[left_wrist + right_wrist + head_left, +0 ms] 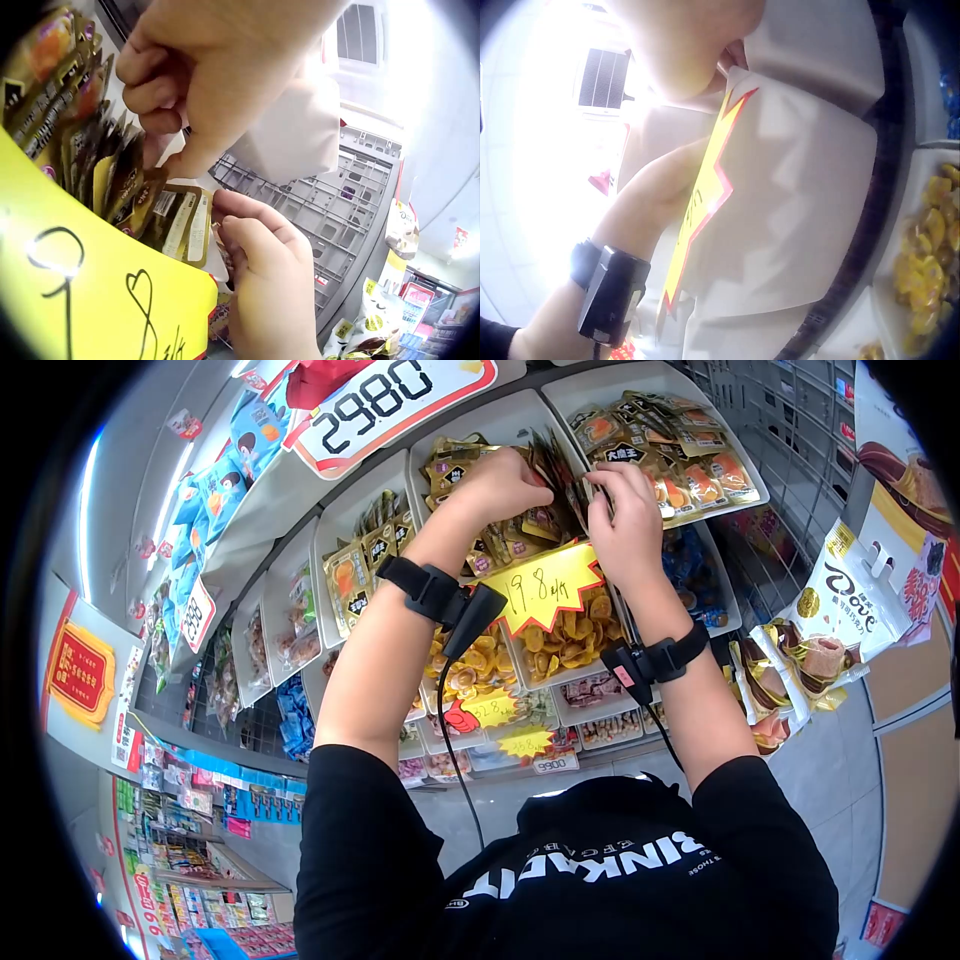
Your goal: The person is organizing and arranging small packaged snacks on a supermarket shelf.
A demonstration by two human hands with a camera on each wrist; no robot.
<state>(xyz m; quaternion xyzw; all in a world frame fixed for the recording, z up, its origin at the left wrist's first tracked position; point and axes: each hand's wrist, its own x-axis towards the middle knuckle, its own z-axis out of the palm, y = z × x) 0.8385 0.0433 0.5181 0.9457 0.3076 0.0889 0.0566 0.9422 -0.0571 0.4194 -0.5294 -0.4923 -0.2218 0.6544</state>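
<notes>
My left hand [505,485] reaches into a grey bin of upright gold-and-black snack packets [520,540]. In the left wrist view the fingers of that left hand [195,90] are curled, and thumb and forefinger pinch the top of a snack packet [146,191] in the row. Facing it, my right hand [628,525] is at the bin's right end. Its fairly straight fingertips rest against the last packets [184,217], whose pale label backs show. In the right wrist view the bin wall and price card hide the fingertips.
A yellow starburst price card [545,588] stands at the bin's front. More gold packets [700,460] fill the bin on the right, and yellow wrapped sweets [570,635] lie below. Dove bags [845,600] hang at right. A large price sign [385,410] juts out upper left.
</notes>
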